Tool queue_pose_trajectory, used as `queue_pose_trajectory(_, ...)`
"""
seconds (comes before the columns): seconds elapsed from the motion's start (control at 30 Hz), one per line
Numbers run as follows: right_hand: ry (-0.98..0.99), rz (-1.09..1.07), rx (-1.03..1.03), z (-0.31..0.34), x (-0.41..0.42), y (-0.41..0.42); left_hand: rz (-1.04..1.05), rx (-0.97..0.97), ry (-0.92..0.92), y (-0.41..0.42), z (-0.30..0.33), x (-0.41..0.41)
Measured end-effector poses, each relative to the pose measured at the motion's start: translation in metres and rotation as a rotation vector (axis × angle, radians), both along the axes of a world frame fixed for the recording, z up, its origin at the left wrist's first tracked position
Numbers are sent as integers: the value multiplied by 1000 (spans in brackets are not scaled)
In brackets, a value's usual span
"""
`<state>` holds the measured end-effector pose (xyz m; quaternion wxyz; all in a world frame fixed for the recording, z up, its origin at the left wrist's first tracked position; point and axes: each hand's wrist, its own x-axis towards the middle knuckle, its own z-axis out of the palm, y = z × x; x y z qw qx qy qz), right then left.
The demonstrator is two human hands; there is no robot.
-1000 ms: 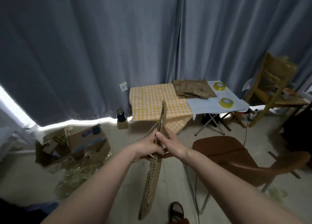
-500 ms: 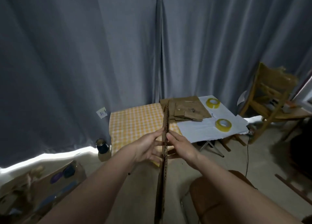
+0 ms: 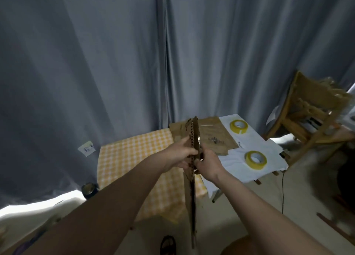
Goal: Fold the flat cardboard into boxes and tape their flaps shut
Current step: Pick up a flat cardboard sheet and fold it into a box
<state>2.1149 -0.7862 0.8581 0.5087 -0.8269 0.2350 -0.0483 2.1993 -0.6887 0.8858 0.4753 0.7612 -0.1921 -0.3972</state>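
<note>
Judged from how things lay, the task was at an early stage for this piece: the flat cardboard blank [image 3: 191, 178] was not yet opened into a box, none of its flaps was folded, and no tape had been applied to it. No finished box was visible on the table [image 3: 134, 154]. What remained was opening the blank, squaring it, folding the flaps and taping them.

The blank was held in the air in front of the person, edge-on to the camera, running from about twelve o'clock above the hands down to six o'clock near the floor. The left hand [image 3: 182, 154] gripped it from the nine o'clock side, its fingers [image 3: 192, 152] curled around the corrugated edge. The right hand [image 3: 208, 163] met it from the three o'clock side, fingers curled against the far face; it seemed to be grasping a panel or flap, though the exact hold was partly hidden by the cardboard.

Beyond the hands, at one o'clock, a stack of flat cardboard [image 3: 215, 137] lay on the table, waiting. Two rolls of yellow tape sat on the white cloth: the far roll [image 3: 238, 126] at about one o'clock and the near roll [image 3: 255, 159] at three o'clock, both untouched and well apart from the hands.
</note>
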Motion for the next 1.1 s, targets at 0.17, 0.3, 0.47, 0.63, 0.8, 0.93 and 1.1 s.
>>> queue_pose_trajectory(0.17, 69, -49, 62, 2, 87, -56, -109, -26, -9, -53, -9, 92)
queue_pose_trajectory(0.3, 37, -133, 205, 3, 129, -101, -165, 4, 45, -101, -14, 147)
queue_pose_trajectory(0.47, 83, -202, 261, -1, 155, -148, -265, 69, 64, -150, -25, 177)
queue_pose_trajectory(0.63, 126, -159, 212, -10, 191, -202, -250, 109, 48, -193, -37, 204)
queue_pose_trajectory(0.8, 213, -76, 271, -30, 228, -274, -156, 178, -44, -251, -51, 233)
queue_pose_trajectory(0.93, 335, 43, 167, -44, 248, -340, -122, 275, 0, -289, -63, 254)
queue_pose_trajectory(1.1, 419, 214, 115, -63, 271, -390, 6, 403, 210, -303, -100, 273)
